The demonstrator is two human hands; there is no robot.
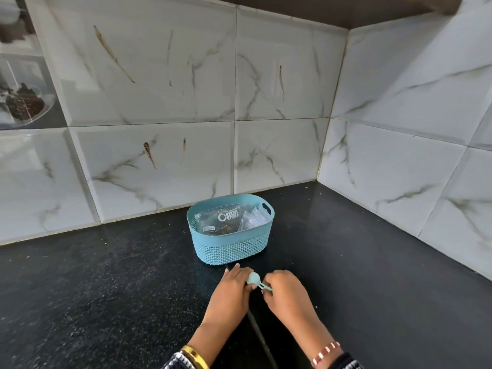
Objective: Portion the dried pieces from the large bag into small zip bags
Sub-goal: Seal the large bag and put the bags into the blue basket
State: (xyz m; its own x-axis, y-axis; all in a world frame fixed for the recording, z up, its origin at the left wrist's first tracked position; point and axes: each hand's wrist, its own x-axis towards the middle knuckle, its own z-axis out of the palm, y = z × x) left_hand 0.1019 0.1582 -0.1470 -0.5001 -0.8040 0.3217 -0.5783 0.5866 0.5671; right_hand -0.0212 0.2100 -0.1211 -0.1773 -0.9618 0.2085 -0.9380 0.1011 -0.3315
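A light blue plastic basket stands on the black counter near the back wall. Inside it lies a clear large bag printed with white letters, dark dried pieces showing through, and beside it clear small zip bags. Just in front of the basket, both hands meet over a small pale blue spoon. My left hand touches the spoon's bowl with its fingers laid flat. My right hand pinches the spoon's handle with curled fingers.
The black speckled counter runs left and right, with a seam running from under the hands toward me. Marble-look wall tiles close off the back and the right side, forming a corner at the back right.
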